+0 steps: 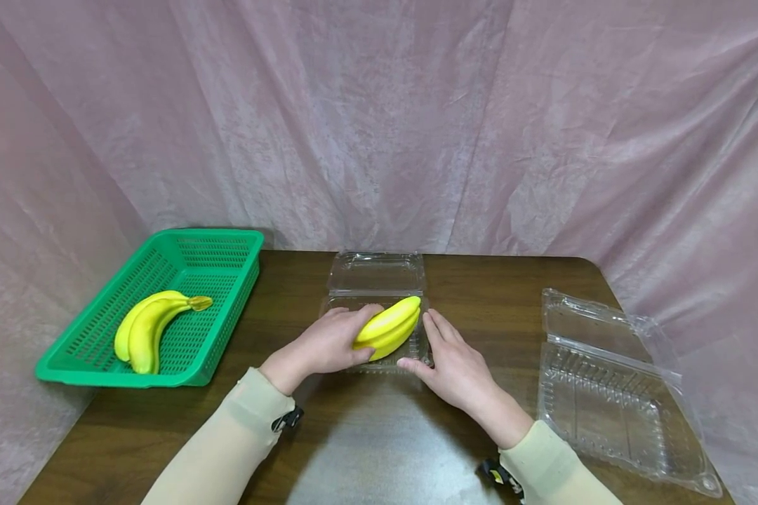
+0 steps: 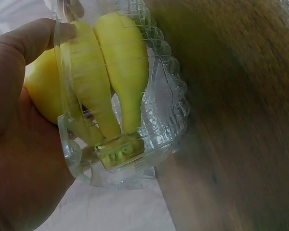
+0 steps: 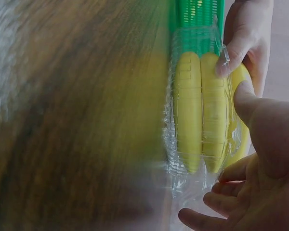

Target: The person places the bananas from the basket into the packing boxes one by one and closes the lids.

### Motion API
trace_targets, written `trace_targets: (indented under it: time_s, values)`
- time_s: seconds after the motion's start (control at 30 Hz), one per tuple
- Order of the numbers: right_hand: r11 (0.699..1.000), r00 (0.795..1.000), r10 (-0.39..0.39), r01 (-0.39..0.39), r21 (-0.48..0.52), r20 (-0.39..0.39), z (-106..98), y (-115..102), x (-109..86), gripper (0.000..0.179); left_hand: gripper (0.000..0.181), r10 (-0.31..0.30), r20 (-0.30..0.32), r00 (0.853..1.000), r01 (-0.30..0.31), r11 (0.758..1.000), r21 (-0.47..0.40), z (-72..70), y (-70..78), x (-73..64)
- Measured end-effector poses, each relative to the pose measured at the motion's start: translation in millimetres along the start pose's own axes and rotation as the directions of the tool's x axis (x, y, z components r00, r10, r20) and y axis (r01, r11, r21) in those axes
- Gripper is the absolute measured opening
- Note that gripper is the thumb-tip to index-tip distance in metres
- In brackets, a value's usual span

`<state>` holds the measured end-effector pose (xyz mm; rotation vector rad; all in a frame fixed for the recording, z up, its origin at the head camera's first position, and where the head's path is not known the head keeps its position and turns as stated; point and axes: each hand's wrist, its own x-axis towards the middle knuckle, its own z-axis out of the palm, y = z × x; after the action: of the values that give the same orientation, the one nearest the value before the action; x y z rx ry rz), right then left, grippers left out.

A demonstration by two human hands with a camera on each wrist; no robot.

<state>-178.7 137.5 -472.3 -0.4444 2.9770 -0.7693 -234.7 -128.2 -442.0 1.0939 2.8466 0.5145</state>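
Note:
A bunch of yellow bananas [image 1: 388, 328] lies in the base of a clear plastic clamshell container [image 1: 376, 273], whose lid is folded back away from me. My left hand [image 1: 328, 342] grips the bunch from its left side, thumb toward me and fingers on the far side. In the left wrist view the stem end [image 2: 119, 150] shows through the clear wall, close to the palm. My right hand [image 1: 457, 368] is at the container's right side, fingers extended and thumb by the front rim. It holds nothing; in the right wrist view its thumb reaches close to the rim.
On the left a green basket [image 1: 230, 337] holds another banana bunch [image 1: 148, 330]. At the right edge of the wooden table [image 1: 480, 287] stand opened clear clamshell containers [image 1: 606, 400], apparently nested. A pink curtain [image 1: 379, 126] hangs behind the table.

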Motion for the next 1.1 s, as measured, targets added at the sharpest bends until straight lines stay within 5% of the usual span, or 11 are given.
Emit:
trace_targets:
  time_s: [0.63, 1.1]
  values:
    - [1.000, 1.000, -0.002, 0.002, 0.000, -0.003, 1, 1, 0.4, 0.108, 0.079, -0.002, -0.016, 1.000, 0.001, 0.998, -0.057, 0.9, -5.3, 1.5]
    - [1.000, 1.000, 0.003, -0.003, 0.009, -0.004, 2, -1, -0.3, 0.105, 0.069, -0.013, 0.051, 0.999, 0.019, 0.992, -0.127, 1.9, -12.0, 0.1]
